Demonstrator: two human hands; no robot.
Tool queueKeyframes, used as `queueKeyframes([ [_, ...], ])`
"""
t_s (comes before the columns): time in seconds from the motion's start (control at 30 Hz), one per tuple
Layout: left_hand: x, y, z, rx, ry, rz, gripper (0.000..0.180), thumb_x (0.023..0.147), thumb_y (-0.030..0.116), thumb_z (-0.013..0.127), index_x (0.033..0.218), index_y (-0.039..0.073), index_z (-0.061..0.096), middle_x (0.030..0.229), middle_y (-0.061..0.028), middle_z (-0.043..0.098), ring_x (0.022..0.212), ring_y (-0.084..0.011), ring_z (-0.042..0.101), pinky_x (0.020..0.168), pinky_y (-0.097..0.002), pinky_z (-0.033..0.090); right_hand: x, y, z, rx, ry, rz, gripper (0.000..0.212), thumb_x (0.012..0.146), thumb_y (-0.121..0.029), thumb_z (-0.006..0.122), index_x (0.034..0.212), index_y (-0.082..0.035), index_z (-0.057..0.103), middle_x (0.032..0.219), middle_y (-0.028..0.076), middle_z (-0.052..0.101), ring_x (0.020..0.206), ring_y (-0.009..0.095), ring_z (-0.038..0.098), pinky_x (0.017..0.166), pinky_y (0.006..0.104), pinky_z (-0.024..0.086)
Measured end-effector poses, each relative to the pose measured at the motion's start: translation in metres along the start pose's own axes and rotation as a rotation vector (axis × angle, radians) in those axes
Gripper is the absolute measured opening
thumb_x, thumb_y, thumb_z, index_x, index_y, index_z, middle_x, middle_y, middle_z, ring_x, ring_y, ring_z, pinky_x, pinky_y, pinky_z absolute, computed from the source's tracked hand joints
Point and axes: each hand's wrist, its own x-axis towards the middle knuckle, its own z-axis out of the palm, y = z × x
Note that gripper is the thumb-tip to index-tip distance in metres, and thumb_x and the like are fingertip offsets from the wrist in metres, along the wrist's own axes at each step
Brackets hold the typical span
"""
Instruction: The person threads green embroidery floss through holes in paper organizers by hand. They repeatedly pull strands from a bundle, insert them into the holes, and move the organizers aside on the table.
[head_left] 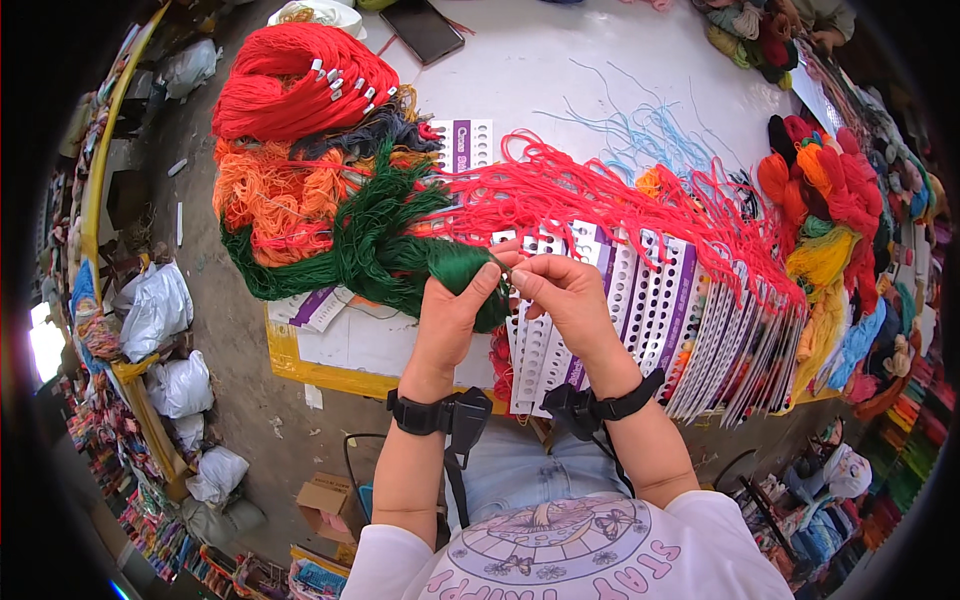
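Observation:
My left hand (pixel 452 315) is closed around one end of a dark green thread hank (pixel 388 240), thumb on top. The rest of the hank spreads leftward over orange thread (pixel 290 205). Fingertips of my right hand (pixel 570 305) pinch together at the green bundle's right end, close to my left fingers; a few strands there are too fine to make out. Just right of both hands lies a row of overlapping white cards with punched holes and purple strips (pixel 618 290). Long coral-red threads (pixel 600 195) trail across the tops of these cards.
Behind the green hank sits a big red thread bundle (pixel 300 85) with small white tags. A black phone (pixel 424 30) and light blue threads (pixel 650 135) lie farther back. Colourful hanks (pixel 825 220) heap up at the right. The table has a yellow edge (pixel 330 372).

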Motion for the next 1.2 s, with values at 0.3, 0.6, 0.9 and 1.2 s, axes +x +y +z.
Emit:
queueKeyframes([
  [0.3,0.010,-0.019,-0.008,-0.074,0.012,0.101,0.016,0.081,0.009,0.060,0.093,-0.002,0.061,0.097,-0.0107,0.062,0.085,-0.0141,0.058,0.075,-0.0266,0.048,-0.003,0.007,0.003,-0.177,0.111,-0.271,0.006,0.075,-0.009,0.064,0.077,-0.004,0.065,0.079,0.000,0.056,0.064,0.005,0.051,0.050,0.0179,0.041],
  [0.6,0.012,-0.020,-0.006,0.017,0.166,0.176,0.015,0.084,0.013,0.056,0.087,-0.001,0.061,0.089,-0.0088,0.063,0.078,-0.0141,0.059,0.073,-0.0280,0.048,0.000,0.013,-0.008,0.014,0.242,-0.207,0.009,0.077,-0.009,0.060,0.085,-0.005,0.062,0.084,0.000,0.055,0.072,0.008,0.054,0.050,0.0186,0.044],
  [0.9,-0.023,0.036,-0.113,-0.352,0.104,0.313,0.020,0.088,0.025,0.051,0.092,0.006,0.053,0.059,0.0063,0.035,0.045,-0.0046,0.027,0.045,-0.0204,0.029,-0.085,-0.136,-0.211,0.248,0.841,-0.775,0.028,0.082,-0.022,0.045,0.097,0.001,0.051,0.104,0.017,0.055,0.098,0.026,0.053,0.084,0.0411,0.044],
  [1.2,0.060,-0.083,0.003,0.503,0.213,-0.025,0.015,0.081,0.015,0.058,0.084,0.001,0.061,0.059,0.0013,0.054,0.043,-0.0044,0.043,0.038,-0.0195,0.033,0.030,0.026,-0.058,-0.345,0.198,-0.156,0.018,0.078,-0.004,0.056,0.095,-0.001,0.061,0.067,0.002,0.059,0.056,0.007,0.053,0.053,0.0210,0.043],
])
